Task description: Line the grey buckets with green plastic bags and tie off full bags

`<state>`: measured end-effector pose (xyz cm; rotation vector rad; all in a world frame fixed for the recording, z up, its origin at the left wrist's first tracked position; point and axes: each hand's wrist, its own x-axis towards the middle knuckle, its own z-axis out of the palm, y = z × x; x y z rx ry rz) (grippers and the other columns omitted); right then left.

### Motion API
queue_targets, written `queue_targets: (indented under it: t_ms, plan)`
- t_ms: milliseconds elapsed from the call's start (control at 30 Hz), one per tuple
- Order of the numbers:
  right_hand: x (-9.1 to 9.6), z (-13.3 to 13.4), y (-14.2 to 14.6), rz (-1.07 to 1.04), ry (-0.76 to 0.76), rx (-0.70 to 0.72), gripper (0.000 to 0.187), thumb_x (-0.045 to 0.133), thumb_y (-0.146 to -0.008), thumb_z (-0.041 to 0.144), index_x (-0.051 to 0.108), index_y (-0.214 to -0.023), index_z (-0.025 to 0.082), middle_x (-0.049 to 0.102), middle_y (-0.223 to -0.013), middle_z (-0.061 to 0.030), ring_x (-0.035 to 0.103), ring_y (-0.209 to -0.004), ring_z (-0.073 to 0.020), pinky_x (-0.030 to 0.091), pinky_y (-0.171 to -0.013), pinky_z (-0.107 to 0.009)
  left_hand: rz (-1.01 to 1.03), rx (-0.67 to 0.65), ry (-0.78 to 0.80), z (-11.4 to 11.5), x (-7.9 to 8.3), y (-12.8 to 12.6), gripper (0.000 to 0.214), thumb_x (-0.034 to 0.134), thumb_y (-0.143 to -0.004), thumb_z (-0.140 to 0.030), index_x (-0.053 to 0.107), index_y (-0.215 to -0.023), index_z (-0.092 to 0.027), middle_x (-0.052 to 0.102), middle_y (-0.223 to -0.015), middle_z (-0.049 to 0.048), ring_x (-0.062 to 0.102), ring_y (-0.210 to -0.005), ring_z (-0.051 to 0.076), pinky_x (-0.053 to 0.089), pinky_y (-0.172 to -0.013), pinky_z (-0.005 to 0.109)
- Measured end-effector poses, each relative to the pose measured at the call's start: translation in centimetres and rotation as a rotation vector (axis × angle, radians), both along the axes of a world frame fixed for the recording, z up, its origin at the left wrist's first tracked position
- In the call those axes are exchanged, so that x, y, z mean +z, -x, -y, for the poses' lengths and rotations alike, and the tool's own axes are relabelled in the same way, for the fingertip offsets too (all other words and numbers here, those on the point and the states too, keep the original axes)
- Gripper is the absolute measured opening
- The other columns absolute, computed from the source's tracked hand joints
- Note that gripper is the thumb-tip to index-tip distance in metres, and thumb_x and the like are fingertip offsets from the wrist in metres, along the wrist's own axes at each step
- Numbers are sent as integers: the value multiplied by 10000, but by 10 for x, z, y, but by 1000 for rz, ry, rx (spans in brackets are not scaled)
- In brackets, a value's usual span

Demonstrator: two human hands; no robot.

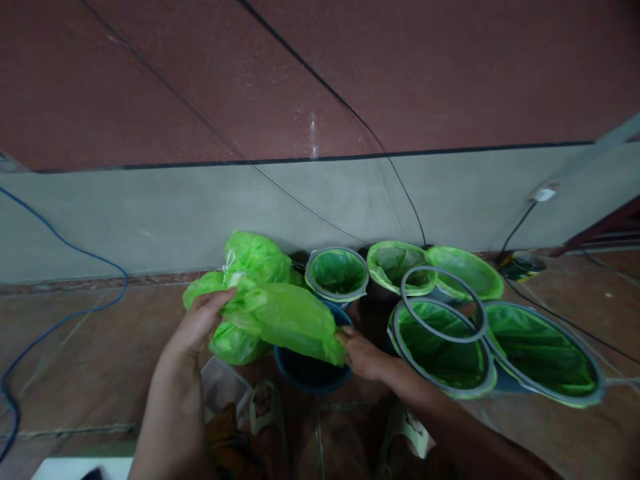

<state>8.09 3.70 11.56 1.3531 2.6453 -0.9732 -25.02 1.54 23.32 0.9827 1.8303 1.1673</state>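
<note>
A light-green plastic bag [287, 317] is stretched sideways between my hands. My left hand [205, 320] grips its left end, and my right hand [357, 352] has its fingers closed on the right end. Below the bag stands a blue bin [307, 385] without a liner, partly covered by it. Directly behind is a bin with a green liner and a grey rim ring [337, 297]. Beside my left hand, against the wall, sits a bunched heap of green plastic bags [257, 257] with a white tie.
Several green-lined bins [545, 350] stand to the right. A loose grey ring [407, 303] lies across two of them. A clear plastic container [225, 383] is near my feet. Black cords run down the wall; a blue cable [90, 253] lies left. A tin can [524, 267] stands far right.
</note>
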Motion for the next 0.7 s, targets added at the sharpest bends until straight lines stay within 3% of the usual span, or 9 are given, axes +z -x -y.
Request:
queue_targets:
  t_ms: [67,133,200,267,333,367,500,600,700]
  plan:
    - [-13,13,16,169,65,61,463,495,-757,76,582,-1211,57,585,-1226,-239,588,-1113,-285,449,-916,-359,-217,-101,123,-6,-10,-12,273,694,-648,-445,637,-600,-182,642,-564,51,649,-682,247,501,-641,317]
    - [-15,19,22,253,119,87,429,459,-788,75,601,-1192,62,623,-1175,-234,604,-1105,-292,451,-913,-365,-445,-214,206,-13,-25,-30,259,699,-643,-367,562,-491,-209,599,-521,46,648,-734,269,483,-690,327]
    - [-8,20,22,231,121,104,408,440,-816,92,613,-1186,95,658,-1131,-196,611,-1102,-280,448,-917,-352,-582,-359,216,-20,-45,-52,241,636,-698,-297,551,-492,-203,611,-575,55,643,-788,261,463,-745,326]
    - [4,18,20,167,78,98,394,450,-835,129,612,-1194,130,672,-1123,-163,609,-1104,-271,441,-922,-339,-592,-565,265,-25,-71,-79,134,598,-679,-177,588,-545,-182,630,-627,47,628,-770,225,450,-737,304]
    - [13,15,18,137,50,58,364,452,-849,159,621,-1172,150,684,-1104,-142,619,-1081,-262,440,-913,-324,-458,-747,341,-26,-100,-106,87,584,-612,-84,612,-579,-160,604,-595,20,597,-679,188,436,-660,277]
    - [15,15,16,139,47,25,354,450,-855,170,622,-1163,153,688,-1093,-138,626,-1065,-256,440,-906,-317,-355,-765,388,-25,-115,-118,105,583,-580,-56,630,-609,-145,586,-572,8,576,-635,172,425,-618,268]
    - [8,16,11,197,60,-106,425,467,-854,227,556,-1261,142,666,-1145,-146,630,-1049,-252,447,-888,-314,-54,-690,426,-14,-163,-148,262,625,-537,-38,676,-785,-106,611,-624,-7,552,-606,138,429,-575,246]
    - [-5,19,11,190,49,-119,544,520,-822,258,478,-1351,135,617,-1234,-160,619,-1075,-257,446,-892,-308,158,-639,407,-8,-178,-154,277,684,-522,-60,663,-794,-105,626,-665,-8,560,-623,131,459,-603,252]
    - [-18,18,15,171,65,-142,599,507,-845,279,400,-1409,107,618,-1242,-170,621,-1074,-254,442,-896,-303,297,-677,395,-9,-175,-154,338,726,-542,-118,653,-872,-119,634,-705,-14,585,-637,127,485,-622,254]
